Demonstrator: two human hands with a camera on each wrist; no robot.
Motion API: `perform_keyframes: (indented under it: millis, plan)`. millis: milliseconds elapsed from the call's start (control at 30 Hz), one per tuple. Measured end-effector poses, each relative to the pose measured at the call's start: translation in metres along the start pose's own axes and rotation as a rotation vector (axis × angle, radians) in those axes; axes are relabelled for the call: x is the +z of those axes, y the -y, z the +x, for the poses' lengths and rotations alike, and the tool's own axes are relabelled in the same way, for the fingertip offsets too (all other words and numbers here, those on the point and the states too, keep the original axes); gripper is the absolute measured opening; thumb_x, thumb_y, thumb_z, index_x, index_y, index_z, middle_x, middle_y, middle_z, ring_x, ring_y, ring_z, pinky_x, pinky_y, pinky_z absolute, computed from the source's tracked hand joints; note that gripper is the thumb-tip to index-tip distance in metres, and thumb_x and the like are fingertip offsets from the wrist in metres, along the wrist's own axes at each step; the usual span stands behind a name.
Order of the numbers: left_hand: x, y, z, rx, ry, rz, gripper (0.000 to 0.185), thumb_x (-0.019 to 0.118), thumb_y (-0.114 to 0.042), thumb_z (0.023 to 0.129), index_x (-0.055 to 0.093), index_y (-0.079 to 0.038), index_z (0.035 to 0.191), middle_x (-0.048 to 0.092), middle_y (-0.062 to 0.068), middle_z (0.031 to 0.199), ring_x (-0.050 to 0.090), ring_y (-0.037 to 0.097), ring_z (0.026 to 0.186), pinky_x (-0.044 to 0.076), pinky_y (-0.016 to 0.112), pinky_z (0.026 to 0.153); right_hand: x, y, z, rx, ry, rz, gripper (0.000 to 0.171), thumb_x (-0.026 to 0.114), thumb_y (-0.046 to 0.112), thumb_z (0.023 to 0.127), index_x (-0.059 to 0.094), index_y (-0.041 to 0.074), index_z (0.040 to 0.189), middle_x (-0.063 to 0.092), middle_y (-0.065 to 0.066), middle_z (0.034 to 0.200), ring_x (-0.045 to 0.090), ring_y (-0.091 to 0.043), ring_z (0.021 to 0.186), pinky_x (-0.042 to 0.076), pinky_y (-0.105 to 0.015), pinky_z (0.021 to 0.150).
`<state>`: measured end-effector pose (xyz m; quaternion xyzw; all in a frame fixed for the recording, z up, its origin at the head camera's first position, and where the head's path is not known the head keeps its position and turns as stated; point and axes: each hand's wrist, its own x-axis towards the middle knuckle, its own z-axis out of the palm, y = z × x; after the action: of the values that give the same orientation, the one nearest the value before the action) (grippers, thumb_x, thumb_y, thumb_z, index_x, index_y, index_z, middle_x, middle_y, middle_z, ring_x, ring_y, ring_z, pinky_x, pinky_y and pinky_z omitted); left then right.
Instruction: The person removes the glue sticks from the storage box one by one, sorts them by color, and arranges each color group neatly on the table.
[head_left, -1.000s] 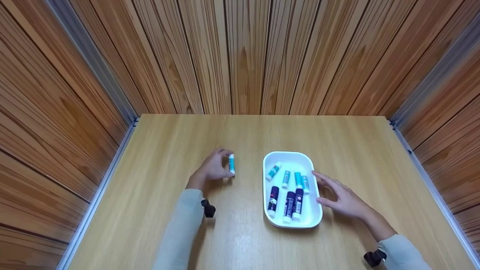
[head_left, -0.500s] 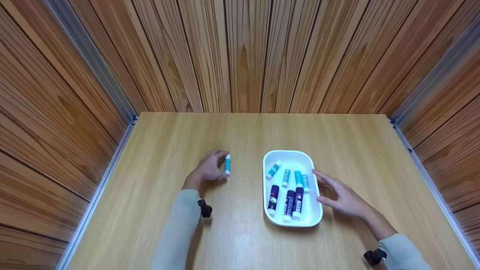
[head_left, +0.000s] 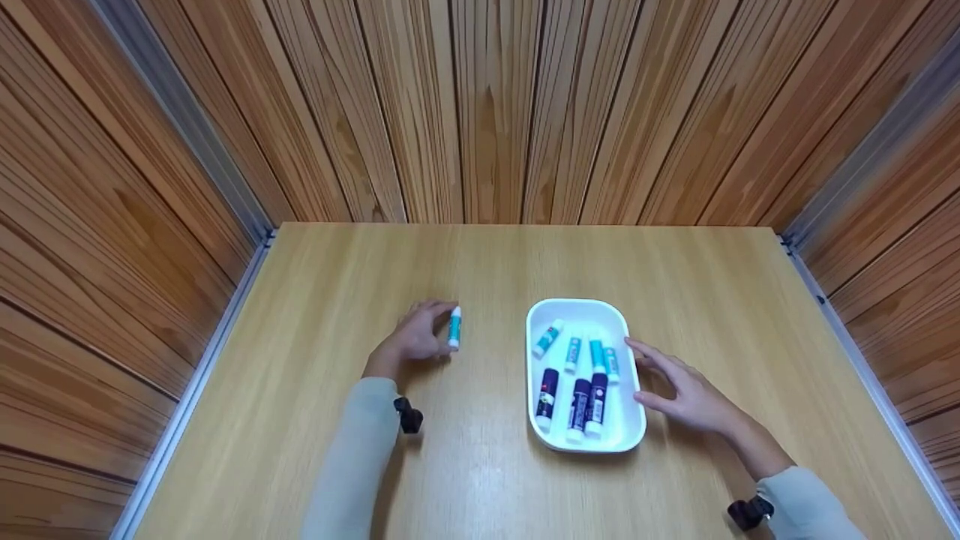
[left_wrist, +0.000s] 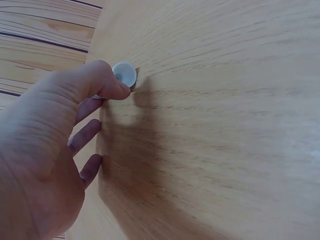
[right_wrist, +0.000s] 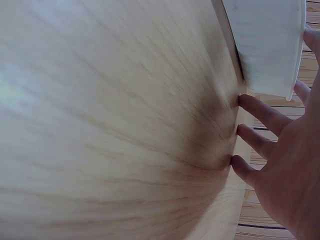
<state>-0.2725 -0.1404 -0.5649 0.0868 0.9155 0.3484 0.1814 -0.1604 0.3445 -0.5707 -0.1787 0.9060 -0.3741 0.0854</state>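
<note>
My left hand (head_left: 421, 331) pinches a small teal-and-white glue stick (head_left: 454, 328) between thumb and fingers, low over the table to the left of the white tray (head_left: 534, 427). In the left wrist view the tube's round white end (left_wrist: 125, 74) shows past the thumb, close to the wood. At the tray's right side is my right hand (head_left: 686, 394), its fingers spread, with thumb and forefinger at the rim. Three fingertips (right_wrist: 242, 100) meet the tabletop in the right wrist view. Inside the tray lie several teal glue sticks (head_left: 547, 339) and three dark purple ones (head_left: 546, 397).
A light wooden table (head_left: 360, 262) carries everything. Wood-plank walls (head_left: 491, 112) rise at its back and both sides, with metal strips (head_left: 195, 360) along the side edges. Black wrist cameras (head_left: 409, 415) sit at both cuffs.
My left hand has shifted slightly left with the glue stick, away from the tray. My right hand keeps its place at the rim, and the tray's contents look unchanged.
</note>
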Motion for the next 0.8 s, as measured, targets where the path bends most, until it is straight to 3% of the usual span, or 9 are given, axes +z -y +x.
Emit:
perform_keyframes:
  millis: [633, 800]
  plan:
    - [-0.0052, -0.0039, -0.0034, -0.02, 0.014, -0.083, 0.105, 0.087, -0.003, 0.089, 0.038, -0.031, 0.177, 0.03, 0.005, 0.187, 0.027, 0.035, 0.174, 0.025, 0.062, 0.144, -0.0015, 0.0017, -0.0003, 0.014, 0.013, 0.008, 0.084, 0.076, 0.038, 0.108, 0.032, 0.028, 0.179, 0.042, -0.018, 0.181, 0.054, -0.052, 0.157, 0.034, -0.085, 0.127]
    - [-0.0063, -0.0054, -0.0024, 0.03, -0.008, -0.121, 0.097, 0.085, -0.009, 0.093, 0.039, -0.025, 0.176, 0.037, 0.008, 0.184, 0.031, 0.036, 0.174, 0.026, 0.061, 0.144, -0.0021, 0.0007, -0.0005, -0.011, 0.008, 0.003, 0.085, 0.076, 0.039, 0.108, 0.031, 0.03, 0.179, 0.043, -0.02, 0.18, 0.055, -0.054, 0.155, 0.036, -0.087, 0.124]
